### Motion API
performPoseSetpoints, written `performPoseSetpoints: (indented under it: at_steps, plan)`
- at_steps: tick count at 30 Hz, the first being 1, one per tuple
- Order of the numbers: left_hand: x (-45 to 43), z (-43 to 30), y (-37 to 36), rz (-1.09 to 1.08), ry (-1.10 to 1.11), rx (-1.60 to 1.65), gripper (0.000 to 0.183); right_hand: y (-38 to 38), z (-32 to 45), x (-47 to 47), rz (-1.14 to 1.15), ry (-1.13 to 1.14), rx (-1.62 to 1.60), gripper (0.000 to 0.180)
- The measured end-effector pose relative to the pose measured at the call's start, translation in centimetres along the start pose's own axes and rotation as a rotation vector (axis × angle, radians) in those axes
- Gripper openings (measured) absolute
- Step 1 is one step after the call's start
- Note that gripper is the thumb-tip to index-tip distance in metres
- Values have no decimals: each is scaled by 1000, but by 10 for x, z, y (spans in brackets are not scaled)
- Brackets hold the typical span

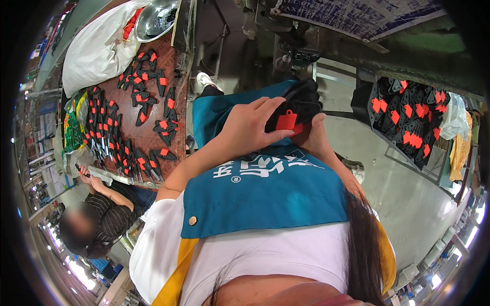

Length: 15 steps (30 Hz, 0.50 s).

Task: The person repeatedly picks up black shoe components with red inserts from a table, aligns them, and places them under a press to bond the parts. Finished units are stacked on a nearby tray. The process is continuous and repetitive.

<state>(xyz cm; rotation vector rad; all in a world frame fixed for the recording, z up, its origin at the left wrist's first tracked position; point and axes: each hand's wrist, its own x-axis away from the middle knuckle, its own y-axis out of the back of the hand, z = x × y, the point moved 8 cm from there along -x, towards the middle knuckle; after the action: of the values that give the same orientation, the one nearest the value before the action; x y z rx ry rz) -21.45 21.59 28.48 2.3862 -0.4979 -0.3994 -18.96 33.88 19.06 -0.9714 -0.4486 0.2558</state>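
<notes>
My left hand (247,122) grips a small stack of black plastic parts (302,100) above my lap, fingers over the top and thumb along the near side. Red tags (286,120) with a small eyelet stick out of the stack on its near face. My right hand (314,135) holds the same stack from the right and below, its thumb raised at the edge. The fingers of that hand are mostly hidden behind the parts. Under both hands lies the teal apron (264,202), which bears white writing.
Many black parts with red tags lie on the reddish-brown table (151,111) at left, beside a white sack (101,49) and metal bowl (156,21). A black bin (363,100) at right holds similar parts. A machine (287,57) stands ahead. Another person (111,202) works at lower left.
</notes>
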Motion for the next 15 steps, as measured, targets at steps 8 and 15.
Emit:
performPoseSetpoints:
  at_steps: [8, 15]
  plan:
    - [-5, 13, 15, -76, 116, 98, 60, 15, 2, 5, -152, -39, 133, 57]
    - [-31, 10, 35, -181, -32, -168, 60, 24, 24, 0, -173, 86, -5, 47]
